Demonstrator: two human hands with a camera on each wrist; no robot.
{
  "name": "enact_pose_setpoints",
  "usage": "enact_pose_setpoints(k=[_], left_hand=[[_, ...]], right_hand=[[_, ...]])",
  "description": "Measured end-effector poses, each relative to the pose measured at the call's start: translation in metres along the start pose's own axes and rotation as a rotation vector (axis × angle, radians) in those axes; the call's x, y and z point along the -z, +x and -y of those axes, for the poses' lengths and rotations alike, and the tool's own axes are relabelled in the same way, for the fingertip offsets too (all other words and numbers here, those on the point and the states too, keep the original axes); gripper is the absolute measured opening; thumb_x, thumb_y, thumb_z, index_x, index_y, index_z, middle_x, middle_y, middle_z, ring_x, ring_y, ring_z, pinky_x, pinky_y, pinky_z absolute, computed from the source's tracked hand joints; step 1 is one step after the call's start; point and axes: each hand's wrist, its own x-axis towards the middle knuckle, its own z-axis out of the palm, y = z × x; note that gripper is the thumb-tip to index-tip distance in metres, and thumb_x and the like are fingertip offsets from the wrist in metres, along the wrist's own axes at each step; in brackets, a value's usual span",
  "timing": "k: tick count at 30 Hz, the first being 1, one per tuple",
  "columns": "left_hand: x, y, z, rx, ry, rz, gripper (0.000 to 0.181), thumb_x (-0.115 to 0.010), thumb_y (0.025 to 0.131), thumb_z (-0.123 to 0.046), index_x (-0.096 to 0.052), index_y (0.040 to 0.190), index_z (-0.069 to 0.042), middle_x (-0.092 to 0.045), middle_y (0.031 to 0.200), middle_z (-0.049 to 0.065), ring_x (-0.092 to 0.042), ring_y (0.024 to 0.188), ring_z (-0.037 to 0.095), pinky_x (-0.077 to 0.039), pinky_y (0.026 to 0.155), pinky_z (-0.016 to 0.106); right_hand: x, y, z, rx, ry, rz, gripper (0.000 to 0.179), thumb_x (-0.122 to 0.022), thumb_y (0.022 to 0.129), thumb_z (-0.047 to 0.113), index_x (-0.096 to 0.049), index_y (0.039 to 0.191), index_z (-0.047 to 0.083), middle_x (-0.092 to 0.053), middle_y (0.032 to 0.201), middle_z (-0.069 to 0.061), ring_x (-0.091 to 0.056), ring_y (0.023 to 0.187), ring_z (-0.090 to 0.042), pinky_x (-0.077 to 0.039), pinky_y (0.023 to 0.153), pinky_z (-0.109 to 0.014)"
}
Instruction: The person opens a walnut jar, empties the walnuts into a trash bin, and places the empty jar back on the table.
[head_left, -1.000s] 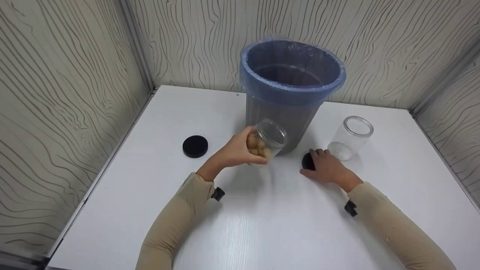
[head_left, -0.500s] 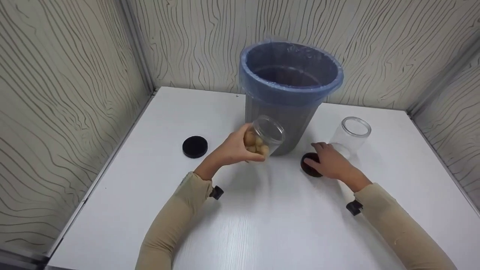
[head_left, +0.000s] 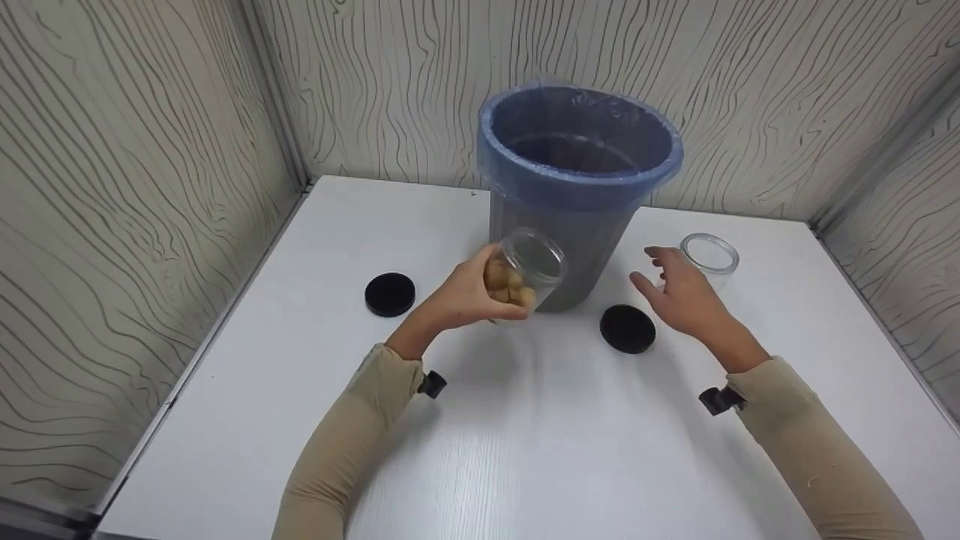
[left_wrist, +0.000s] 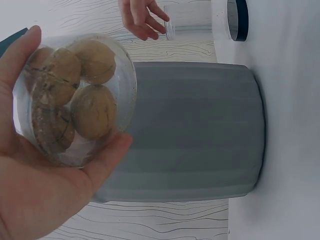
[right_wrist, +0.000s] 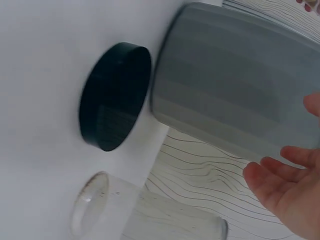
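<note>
My left hand [head_left: 465, 298] grips a clear plastic jar [head_left: 541, 264] around its side. Inside the jar lie several walnuts [left_wrist: 94, 111], brown and round; the jar is uncapped and tilted, its mouth facing up and right, in front of the bin. My right hand [head_left: 688, 298] is raised off the table with its fingers loosely spread, holding nothing. Beneath and left of it, a black round lid [head_left: 628, 328] lies flat. Partly hidden behind the right hand stands a second clear jar [right_wrist: 175, 217], also uncapped, with no contents visible.
A tall grey bin [head_left: 555, 232] with a blue bag liner [head_left: 585, 180] over its rim stands at the back of the white table [head_left: 480, 450]. Another black lid [head_left: 390, 294] lies at left. Patterned panels [head_left: 420, 90] enclose the back and sides.
My right hand has let go of the black lid, leaving it on the table, and has risen toward the second jar. The left hand has hardly moved with its jar.
</note>
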Motion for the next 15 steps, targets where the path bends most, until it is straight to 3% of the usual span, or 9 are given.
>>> enact_pose_setpoints(k=[7, 15], left_hand=[[0.004, -0.001, -0.002, -0.015, -0.012, -0.018, 0.101, -0.087, 0.065, -0.035, -0.030, 0.145, -0.012, -0.053, 0.124, 0.002, -0.053, 0.108, 0.015, -0.044, 0.091, 0.034], [0.007, -0.002, -0.002, -0.017, -0.028, -0.033, 0.096, -0.087, 0.065, -0.033, -0.033, 0.142, -0.012, -0.055, 0.121, 0.003, -0.055, 0.106, 0.016, -0.045, 0.089, 0.033]], right_hand=[[0.018, 0.010, 0.008, 0.041, 0.051, -0.124, 0.052, -0.050, 0.097, 0.028, -0.040, 0.131, -0.010, -0.045, 0.125, -0.027, -0.049, 0.110, -0.042, -0.042, 0.087, -0.052], [0.045, 0.028, 0.022, 0.001, 0.095, -0.221, 0.044, -0.040, 0.098, 0.019, -0.040, 0.130, -0.012, -0.042, 0.127, -0.029, -0.048, 0.113, -0.043, -0.041, 0.091, -0.053]])
